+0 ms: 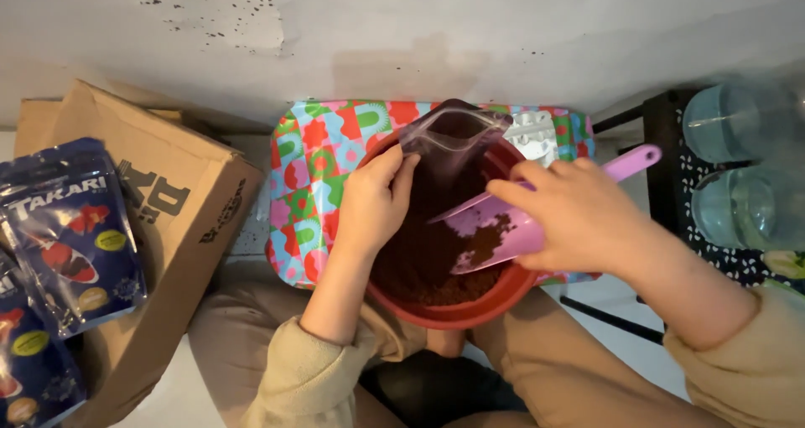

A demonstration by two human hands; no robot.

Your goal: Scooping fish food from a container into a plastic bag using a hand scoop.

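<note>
**Reader:** What sits closest to the camera?

**Describer:** Beige sleeves [310, 378] and tan-trousered knees, seen from above. A red bowl [470, 315] rests on the lap, part filled with brown granules [419, 264], probably so both hands can work straight over it.

**Reader:** What are the hands doing?

**Describer:** Left hand [373, 202] pinches the edge of a small clear zip pouch [449, 143] between thumb and fingers, holding it upright with its mouth open above the bowl; any spill would likely fall back in. Right hand [579, 218] is curled around a pink plastic scoop [495, 231], thumb on top, its handle sticking out behind toward the right. The scoop carries a little of the brown granules and tilts toward the pouch, just below its mouth.

**Reader:** And around them?

**Describer:** A brightly patterned box lid [310, 168] lies beyond the bowl against a white wall. To the left, an open cardboard box [168, 218] with blue printed packets [71, 235] leaning on it. To the right, clear upturned tumblers [734, 168] on a dark rack.
</note>
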